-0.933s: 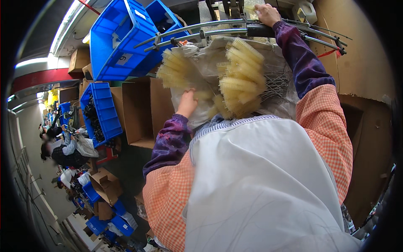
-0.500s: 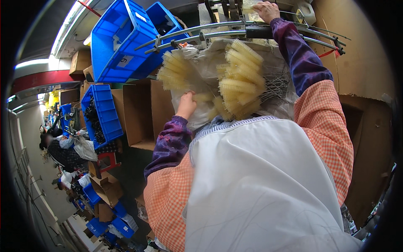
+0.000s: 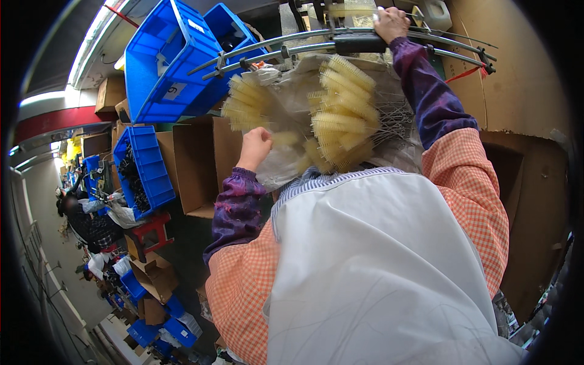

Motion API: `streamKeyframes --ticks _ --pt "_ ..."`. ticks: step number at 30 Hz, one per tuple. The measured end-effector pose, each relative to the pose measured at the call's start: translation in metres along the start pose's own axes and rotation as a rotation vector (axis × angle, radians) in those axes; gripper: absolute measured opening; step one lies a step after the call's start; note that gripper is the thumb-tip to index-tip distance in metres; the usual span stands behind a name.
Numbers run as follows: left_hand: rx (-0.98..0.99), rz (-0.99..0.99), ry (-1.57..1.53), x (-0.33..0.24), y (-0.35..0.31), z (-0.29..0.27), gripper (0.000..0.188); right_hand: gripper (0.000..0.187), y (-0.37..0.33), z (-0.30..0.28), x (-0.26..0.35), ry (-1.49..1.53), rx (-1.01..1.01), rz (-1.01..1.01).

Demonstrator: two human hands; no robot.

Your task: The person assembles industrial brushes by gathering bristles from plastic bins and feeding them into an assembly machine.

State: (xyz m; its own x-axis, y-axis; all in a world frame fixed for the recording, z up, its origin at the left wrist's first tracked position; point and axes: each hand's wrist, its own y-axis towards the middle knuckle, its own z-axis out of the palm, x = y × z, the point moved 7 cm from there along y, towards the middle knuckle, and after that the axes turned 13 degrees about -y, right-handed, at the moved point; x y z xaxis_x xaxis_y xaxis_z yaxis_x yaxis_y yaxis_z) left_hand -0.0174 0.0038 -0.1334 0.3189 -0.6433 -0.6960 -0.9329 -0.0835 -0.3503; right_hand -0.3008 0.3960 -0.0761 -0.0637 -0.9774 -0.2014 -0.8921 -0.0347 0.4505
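Note:
My left hand (image 3: 255,148) is closed at the left side of the work surface. From its fingertips a blurred pale-yellow bristle brush (image 3: 285,139) points right. Beyond that hand lies a fanned bunch of yellow brushes (image 3: 246,103). A larger pile of yellow brushes (image 3: 344,112) sits in the middle, with thin twisted-wire stems (image 3: 398,118) sticking out to its right. My right hand (image 3: 392,25) reaches far forward, fingers bent, at the curved metal rails near a black sleeve (image 3: 364,43). Whatever its fingers grip is hidden. A thin yellowish strip (image 3: 353,11) lies left of its fingertips.
Pale plastic sheeting (image 3: 292,85) lies under the brushes. Blue bins (image 3: 146,79) stand at the far left, an open cardboard box (image 3: 193,167) left of my left hand. Large cardboard (image 3: 511,73) borders the right. A co-worker (image 3: 88,222) sits farther left.
My left hand has drawn slightly left, the brush by its fingertips with it. My right hand has moved a little right and nearer, away from the yellowish strip. The view has shifted slightly.

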Motion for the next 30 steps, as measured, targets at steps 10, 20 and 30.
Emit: streamKeyframes --ticks 10,20,30 --pt "-0.064 0.111 0.246 -0.067 -0.017 -0.032 0.012 0.021 -0.003 -0.037 0.100 0.075 -0.028 -0.083" --pt "-0.151 -0.025 -0.019 -0.092 -0.074 -0.140 0.010 0.025 -0.005 -0.025 0.046 -0.040 0.053 -0.145" --pt "-0.064 0.041 -0.561 -0.108 -0.105 -0.170 0.014 0.027 0.011 0.034 -0.037 0.145 -0.023 -0.091"
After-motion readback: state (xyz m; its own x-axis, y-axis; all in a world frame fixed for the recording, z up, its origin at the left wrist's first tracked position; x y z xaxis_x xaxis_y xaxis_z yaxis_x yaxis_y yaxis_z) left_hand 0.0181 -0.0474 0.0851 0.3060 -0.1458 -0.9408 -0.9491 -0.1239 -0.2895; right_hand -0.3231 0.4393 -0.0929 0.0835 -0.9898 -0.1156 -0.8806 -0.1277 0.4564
